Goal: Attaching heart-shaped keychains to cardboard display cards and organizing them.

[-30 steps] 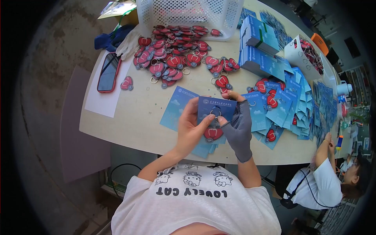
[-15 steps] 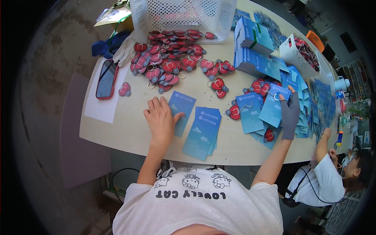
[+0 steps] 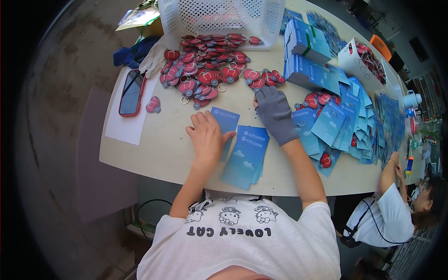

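The grey-gloved right hand (image 3: 275,113) is hiding anything beneath it; the view's upper edge is cutting off the white, perforated plastic basket (image 3: 224,19).

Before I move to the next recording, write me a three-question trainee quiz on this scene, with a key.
1. Which of the person's hands wears a grey glove?
2. True or false: the phone lies between the person's two hands.
3. What lies under the thumb of the left hand? A: a red keychain; B: a blue card; C: the white basket.

Key:
1. The right hand.
2. False: the phone lies left of both hands, partly on a white sheet.
3. B.
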`<act>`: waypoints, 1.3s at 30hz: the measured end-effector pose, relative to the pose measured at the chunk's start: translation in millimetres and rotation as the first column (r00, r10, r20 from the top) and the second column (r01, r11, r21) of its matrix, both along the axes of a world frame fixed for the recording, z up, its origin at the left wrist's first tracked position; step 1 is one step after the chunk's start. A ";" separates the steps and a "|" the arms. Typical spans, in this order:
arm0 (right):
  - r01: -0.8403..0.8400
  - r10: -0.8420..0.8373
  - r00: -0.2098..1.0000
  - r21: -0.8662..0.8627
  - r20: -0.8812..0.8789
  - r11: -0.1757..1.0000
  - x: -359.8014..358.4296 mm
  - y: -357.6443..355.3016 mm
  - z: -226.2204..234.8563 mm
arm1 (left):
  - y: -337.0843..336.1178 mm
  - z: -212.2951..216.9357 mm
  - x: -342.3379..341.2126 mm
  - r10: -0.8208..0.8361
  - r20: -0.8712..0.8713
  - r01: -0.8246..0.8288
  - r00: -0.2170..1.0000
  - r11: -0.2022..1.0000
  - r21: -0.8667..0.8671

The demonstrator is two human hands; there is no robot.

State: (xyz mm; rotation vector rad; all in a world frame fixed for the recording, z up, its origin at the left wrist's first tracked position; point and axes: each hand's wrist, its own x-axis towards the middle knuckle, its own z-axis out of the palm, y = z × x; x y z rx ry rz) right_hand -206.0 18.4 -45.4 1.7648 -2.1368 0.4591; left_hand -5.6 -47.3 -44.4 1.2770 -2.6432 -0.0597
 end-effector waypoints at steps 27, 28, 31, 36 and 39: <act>-0.130 0.127 0.979 0.008 0.160 0.991 -18.4 28.8 12.4 | 9.5 12.7 190.2 0.277 -0.063 -0.240 0.959 0.908 0.344; -0.122 0.119 0.980 0.013 0.158 0.992 -20.5 30.2 12.5 | 13.0 12.2 188.8 0.343 -0.096 -0.304 0.935 0.908 0.289; -0.175 0.177 0.964 -0.026 0.197 0.984 -21.9 28.9 13.2 | 16.7 7.5 198.7 0.407 -0.142 -0.387 0.902 0.910 0.146; -0.210 0.203 0.976 0.089 0.081 0.974 -21.4 27.1 14.0 | 8.0 22.6 216.6 0.543 -0.070 -0.479 0.837 0.787 0.389; -0.171 0.176 0.983 0.094 -0.043 0.981 -19.1 24.0 10.6 | 8.6 9.0 229.5 0.549 -0.084 -0.478 0.832 0.785 0.395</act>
